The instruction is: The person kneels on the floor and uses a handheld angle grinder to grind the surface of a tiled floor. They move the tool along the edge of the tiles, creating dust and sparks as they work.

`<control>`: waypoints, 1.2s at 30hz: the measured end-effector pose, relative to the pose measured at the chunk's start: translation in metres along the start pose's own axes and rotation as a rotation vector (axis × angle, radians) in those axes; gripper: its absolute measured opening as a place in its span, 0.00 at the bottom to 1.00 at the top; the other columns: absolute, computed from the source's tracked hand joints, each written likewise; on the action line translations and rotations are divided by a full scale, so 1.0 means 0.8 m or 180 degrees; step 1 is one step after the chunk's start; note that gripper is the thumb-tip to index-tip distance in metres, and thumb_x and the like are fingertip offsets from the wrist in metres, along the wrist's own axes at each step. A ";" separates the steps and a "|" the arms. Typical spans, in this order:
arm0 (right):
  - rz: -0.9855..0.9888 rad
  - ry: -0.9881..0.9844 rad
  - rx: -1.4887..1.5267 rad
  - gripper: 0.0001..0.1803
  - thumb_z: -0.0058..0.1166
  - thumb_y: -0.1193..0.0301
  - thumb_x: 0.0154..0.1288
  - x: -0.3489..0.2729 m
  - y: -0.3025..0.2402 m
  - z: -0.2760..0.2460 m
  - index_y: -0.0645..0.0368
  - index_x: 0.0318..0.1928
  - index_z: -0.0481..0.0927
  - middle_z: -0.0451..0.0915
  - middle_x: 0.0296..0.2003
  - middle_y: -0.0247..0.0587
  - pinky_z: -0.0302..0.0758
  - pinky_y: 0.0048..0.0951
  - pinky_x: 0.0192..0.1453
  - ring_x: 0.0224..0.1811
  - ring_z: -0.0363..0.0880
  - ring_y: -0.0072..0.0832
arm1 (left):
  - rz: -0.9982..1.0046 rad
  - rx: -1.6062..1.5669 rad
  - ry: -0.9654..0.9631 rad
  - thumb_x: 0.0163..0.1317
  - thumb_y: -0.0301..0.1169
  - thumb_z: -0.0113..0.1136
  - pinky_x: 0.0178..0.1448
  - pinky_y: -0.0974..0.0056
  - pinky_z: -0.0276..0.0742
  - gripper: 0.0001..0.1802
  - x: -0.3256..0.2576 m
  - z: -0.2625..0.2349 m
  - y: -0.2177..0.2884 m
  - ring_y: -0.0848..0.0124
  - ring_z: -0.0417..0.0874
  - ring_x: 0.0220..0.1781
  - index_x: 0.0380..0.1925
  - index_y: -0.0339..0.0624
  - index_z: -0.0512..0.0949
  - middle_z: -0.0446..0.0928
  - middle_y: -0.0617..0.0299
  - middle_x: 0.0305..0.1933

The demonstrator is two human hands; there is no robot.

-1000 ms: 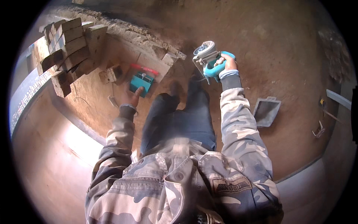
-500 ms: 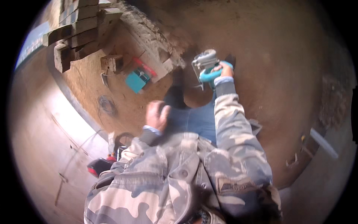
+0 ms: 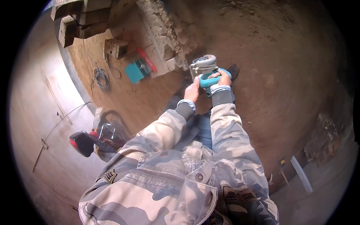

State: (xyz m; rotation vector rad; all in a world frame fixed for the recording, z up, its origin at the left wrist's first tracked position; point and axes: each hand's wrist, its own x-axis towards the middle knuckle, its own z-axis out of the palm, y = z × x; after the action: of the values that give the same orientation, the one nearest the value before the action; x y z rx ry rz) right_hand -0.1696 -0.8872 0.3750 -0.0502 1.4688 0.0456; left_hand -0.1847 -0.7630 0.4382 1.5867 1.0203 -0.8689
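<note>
The grinder [image 3: 205, 69], a power tool with a grey head and a teal handle, is held out in front of the person, above the dirt floor [image 3: 285, 75] and just beside the low end of a rough masonry ledge [image 3: 161, 26]. Its grey head points up and left in the head view; the handle runs right.

The right hand [image 3: 222, 78] is closed around the teal handle, fingers wrapped over it, thumb side toward the body. Grip is full and firm.

The left hand [image 3: 193, 92] sits just below and left of the tool, fingers extended and together, fingertips touching or nearly touching the tool's body beneath the head. Whether it actually bears on the tool cannot be told; it is not clenched.

Both forearms wear camouflage sleeves with dark cuffs. A dark shoe [image 3: 233, 70] shows just beyond the right hand.

Further out, a teal box [image 3: 135, 71] with a red bar lies on the floor left of the ledge. Stacked wood blocks [image 3: 80, 18] occupy the upper left. A coil of wire [image 3: 101, 78] lies near the wall. A red-and-black machine [image 3: 92, 138] stands at lower left, well apart from the hands.
</note>
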 end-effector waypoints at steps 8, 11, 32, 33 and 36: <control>0.0310 -0.0015 -0.0042 0.08 0.51 0.76 0.62 0.014 0.008 0.011 0.55 0.28 0.66 0.66 0.16 0.28 0.72 0.34 0.26 0.16 0.67 0.24 | -0.0497 -0.0290 -0.0002 0.56 0.62 0.63 0.21 0.67 0.60 0.29 0.011 -0.008 0.011 0.74 0.67 0.16 0.22 0.46 0.73 0.68 0.66 0.17; 0.0407 -0.0010 -0.0115 0.09 0.50 0.75 0.62 0.018 0.013 0.021 0.54 0.27 0.65 0.66 0.15 0.27 0.71 0.32 0.25 0.16 0.67 0.23 | -0.0621 -0.0619 0.0042 0.55 0.59 0.65 0.19 0.67 0.56 0.27 0.007 -0.006 0.025 0.75 0.64 0.14 0.20 0.48 0.71 0.66 0.67 0.16; 0.0868 -0.0037 -0.0341 0.08 0.47 0.76 0.61 0.049 0.006 0.023 0.55 0.26 0.64 0.65 0.14 0.27 0.70 0.29 0.25 0.16 0.67 0.22 | -0.0784 -0.1266 0.0244 0.56 0.55 0.67 0.19 0.69 0.50 0.24 0.006 0.014 0.036 0.79 0.56 0.12 0.20 0.53 0.68 0.60 0.73 0.14; 0.0880 -0.0063 -0.0339 0.08 0.47 0.76 0.61 0.052 0.004 0.022 0.55 0.26 0.64 0.65 0.14 0.27 0.70 0.29 0.25 0.16 0.67 0.23 | -0.0791 -0.1262 0.0261 0.56 0.54 0.67 0.19 0.69 0.49 0.24 0.007 0.015 0.037 0.79 0.56 0.12 0.20 0.53 0.68 0.60 0.73 0.14; 0.0866 -0.0060 -0.0454 0.08 0.47 0.76 0.61 0.055 0.005 0.024 0.55 0.26 0.64 0.65 0.14 0.28 0.70 0.30 0.25 0.16 0.66 0.23 | -0.0781 -0.1287 0.0333 0.57 0.53 0.67 0.19 0.70 0.48 0.23 0.008 0.017 0.035 0.80 0.55 0.13 0.20 0.53 0.68 0.59 0.74 0.14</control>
State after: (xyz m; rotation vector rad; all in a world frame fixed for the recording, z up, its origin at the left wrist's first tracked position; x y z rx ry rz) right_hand -0.1468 -0.8817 0.3333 0.0345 1.4434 0.3712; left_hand -0.1567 -0.7783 0.4395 1.1901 1.3898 -0.6905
